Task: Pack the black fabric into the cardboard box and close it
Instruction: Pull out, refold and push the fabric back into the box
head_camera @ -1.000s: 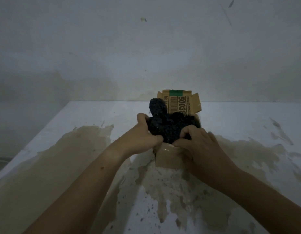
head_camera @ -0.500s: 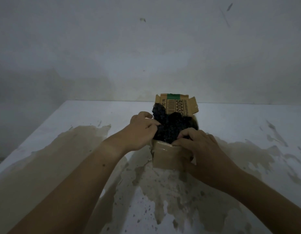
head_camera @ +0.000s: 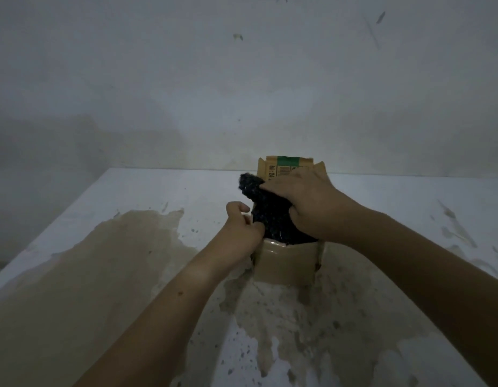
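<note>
A small cardboard box (head_camera: 287,263) stands open on the table, its printed back flap (head_camera: 281,167) upright with a green stripe. Black fabric (head_camera: 273,216) bulges out of the top, one lump sticking up at the left. My right hand (head_camera: 306,202) lies flat on top of the fabric and presses it down, fingers spread toward the lump. My left hand (head_camera: 242,227) is at the box's left edge, fingers curled against the fabric's side. The inside of the box is hidden.
The white table (head_camera: 147,191) has large brown worn patches (head_camera: 102,269) and dark specks around the box. A grey wall (head_camera: 242,93) rises right behind the table's far edge, close behind the box flap.
My right hand has moved from the box's near edge up onto the top of the fabric. My left hand has dropped from the fabric's top to the left side of the box.
</note>
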Available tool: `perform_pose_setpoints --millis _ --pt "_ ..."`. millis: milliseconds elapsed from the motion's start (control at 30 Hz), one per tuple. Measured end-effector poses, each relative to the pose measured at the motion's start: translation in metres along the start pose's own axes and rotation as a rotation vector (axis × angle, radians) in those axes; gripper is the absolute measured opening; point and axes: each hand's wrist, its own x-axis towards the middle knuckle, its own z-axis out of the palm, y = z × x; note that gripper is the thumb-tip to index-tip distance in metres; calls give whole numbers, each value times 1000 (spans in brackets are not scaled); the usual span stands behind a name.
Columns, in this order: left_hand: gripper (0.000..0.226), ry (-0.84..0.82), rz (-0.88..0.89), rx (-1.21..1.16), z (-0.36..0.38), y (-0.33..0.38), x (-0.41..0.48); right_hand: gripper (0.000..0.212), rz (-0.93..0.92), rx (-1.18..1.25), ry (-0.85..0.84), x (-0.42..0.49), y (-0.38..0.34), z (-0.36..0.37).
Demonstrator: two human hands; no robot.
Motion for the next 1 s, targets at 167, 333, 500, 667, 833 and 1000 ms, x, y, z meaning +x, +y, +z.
perform_pose_setpoints --millis 167,333,500,667,833,1000 --pt "26 -25 -12 -37 -1 -1 2 65 -43 -189 -17 14 -3 5" --pt "27 -45 -3 -5 2 -1 1 56 28 -192 -67 10 -6 4" --pt "28 -29 27 91 1 -2 5 31 -34 -337 -72 22 -11 19" --pt "31 -48 50 70 2 -3 4 47 1 -229 -155 26 -2 15" --pt "50 94 143 47 7 -6 -1 59 -52 289 80 4 20 3" --pt "59 282 268 -54 11 -14 1 57 -228 17 84 6 8 9"
